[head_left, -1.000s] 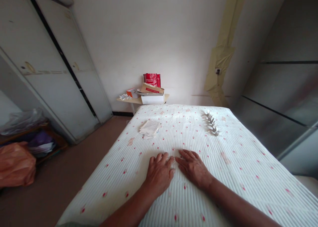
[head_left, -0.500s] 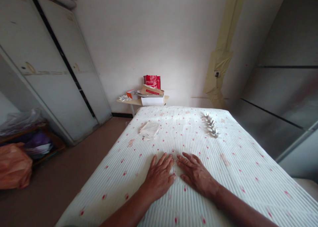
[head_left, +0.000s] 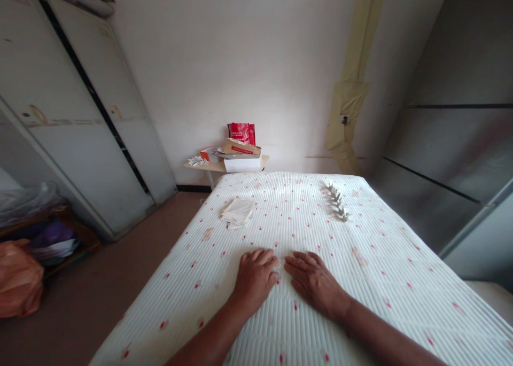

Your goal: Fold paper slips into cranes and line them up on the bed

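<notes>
My left hand [head_left: 255, 278] rests palm down on the white ribbed bedspread [head_left: 224, 312], its fingers bent and nothing visible in it. Beside it, my right hand [head_left: 315, 282] lies flat on the same cloth with its fingers extended. A small gap separates the two hands. Beyond my left hand is a stack of thin printed paper sheets [head_left: 239, 211]. Farther off on the right stand several folded paper figures [head_left: 336, 201] in a row.
Behind the bed, a small table [head_left: 216, 167] holds a white box [head_left: 242, 164], a red bag [head_left: 241, 133] and white folded pieces [head_left: 197, 161]. Sliding cabinet doors [head_left: 80, 120] stand at the left, with an orange plastic bag [head_left: 19, 278] below. A dark cabinet [head_left: 452, 141] is at the right.
The fingers of my left hand have drawn in and bent. My right hand has stayed nearly still. The whole view has shifted slightly.
</notes>
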